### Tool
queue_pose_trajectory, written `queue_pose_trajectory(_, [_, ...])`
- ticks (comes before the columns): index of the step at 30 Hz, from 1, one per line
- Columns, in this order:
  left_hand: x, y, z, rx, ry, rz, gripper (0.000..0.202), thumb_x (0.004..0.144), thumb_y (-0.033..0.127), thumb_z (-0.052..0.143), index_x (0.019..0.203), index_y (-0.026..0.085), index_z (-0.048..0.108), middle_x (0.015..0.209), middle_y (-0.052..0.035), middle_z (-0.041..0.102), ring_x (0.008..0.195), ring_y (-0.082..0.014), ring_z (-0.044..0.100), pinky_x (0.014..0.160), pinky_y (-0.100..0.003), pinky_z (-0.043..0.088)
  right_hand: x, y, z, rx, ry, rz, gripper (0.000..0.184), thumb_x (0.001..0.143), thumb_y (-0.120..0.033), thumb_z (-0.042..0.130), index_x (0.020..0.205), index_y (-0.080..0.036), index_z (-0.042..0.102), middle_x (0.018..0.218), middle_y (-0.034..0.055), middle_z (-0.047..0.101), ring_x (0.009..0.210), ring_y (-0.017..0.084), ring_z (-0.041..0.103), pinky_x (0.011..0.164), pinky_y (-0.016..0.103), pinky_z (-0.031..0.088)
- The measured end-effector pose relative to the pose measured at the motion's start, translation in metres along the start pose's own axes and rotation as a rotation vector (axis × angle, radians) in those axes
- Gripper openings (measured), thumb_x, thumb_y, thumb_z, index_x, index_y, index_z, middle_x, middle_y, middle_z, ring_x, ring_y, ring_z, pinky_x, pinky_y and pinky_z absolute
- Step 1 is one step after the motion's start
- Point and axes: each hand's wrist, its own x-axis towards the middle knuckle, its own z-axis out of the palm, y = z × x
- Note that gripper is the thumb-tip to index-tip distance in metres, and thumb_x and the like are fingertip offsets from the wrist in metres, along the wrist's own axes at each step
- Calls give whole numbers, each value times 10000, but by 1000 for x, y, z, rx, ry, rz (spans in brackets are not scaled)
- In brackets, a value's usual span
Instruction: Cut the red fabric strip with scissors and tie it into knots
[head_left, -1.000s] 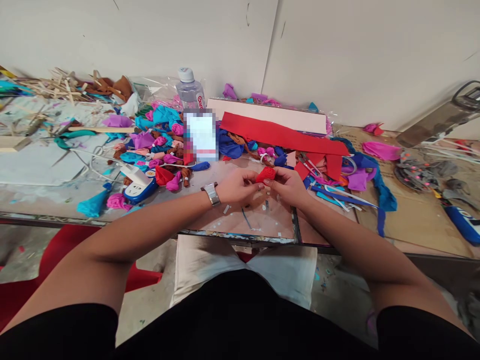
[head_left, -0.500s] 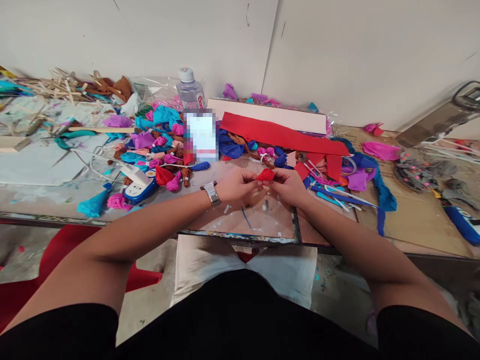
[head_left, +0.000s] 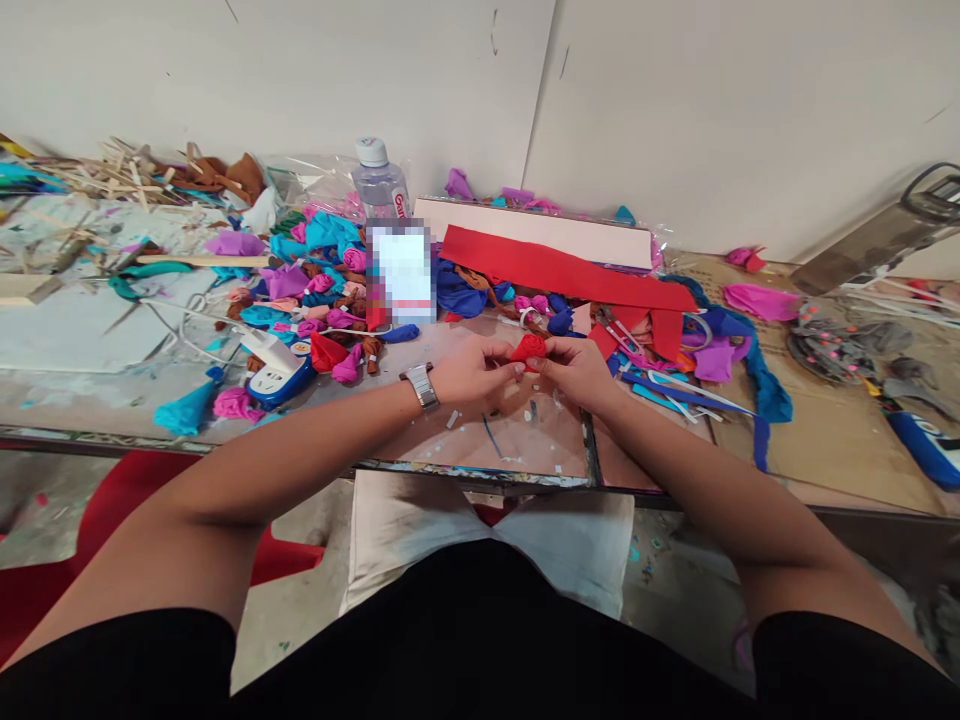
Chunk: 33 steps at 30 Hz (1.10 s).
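A small red rolled flower (head_left: 530, 348), apparently of crepe paper or cloth, is pinched between both hands just above the table. My left hand (head_left: 480, 369), with a metal watch at its wrist, closes on the flower's left side. My right hand (head_left: 578, 371) grips it from the right, thumb at the lower front. Behind them lies a long red strip (head_left: 562, 264) with cut red pieces (head_left: 667, 335). To the right of my right hand are scissors (head_left: 621, 331), partly covered, and blue and white strips (head_left: 694, 391).
Coloured rolled flowers (head_left: 330, 290) crowd the left side, by a blue-and-white power strip (head_left: 280, 378). A bottle (head_left: 380, 181) stands behind a blurred phone-like screen (head_left: 403, 270). Cardboard (head_left: 832, 440) and a tilted grey flask (head_left: 862, 235) are at right; wooden sticks (head_left: 135, 177) pile at far left.
The red flower has tilted slightly between my fingers, and my right thumb has shifted a little on it. Both arms stay in nearly the same place.
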Motion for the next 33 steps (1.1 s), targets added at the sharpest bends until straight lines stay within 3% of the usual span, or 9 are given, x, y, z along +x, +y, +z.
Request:
queue_pose_trajectory(7, [1,-1,-1,-39,36,6,435,966,513,643,880,118,803,689,-22,678,611,-118,498,587,-243,347,-2,-7,3,55,-54,14,505,729,-640,909,884,-175,790,776,21,745,658,146,584,619,281,476])
queue_pose_trajectory(15, [2,3,1,-138,65,-2,389,899,519,750,881,134,800,747,-49,737,687,-164,608,626,-260,454,-2,-2,2,46,-25,4,496,728,-644,906,848,-177,789,739,18,718,644,145,556,589,272,440])
queue_pose_trajectory(24, [2,-5,2,-123,59,-25,417,942,511,690,876,107,771,736,-39,691,643,-122,528,611,-251,392,-3,-6,4,63,-38,12,499,732,-645,905,870,-181,784,759,19,726,650,147,569,602,280,457])
queue_pose_trajectory(33, [2,-6,2,-203,95,-32,446,930,555,721,861,116,754,763,-54,703,666,-128,550,636,-261,435,-4,-12,5,43,-35,8,497,739,-644,895,866,-180,770,766,16,714,656,142,552,615,285,445])
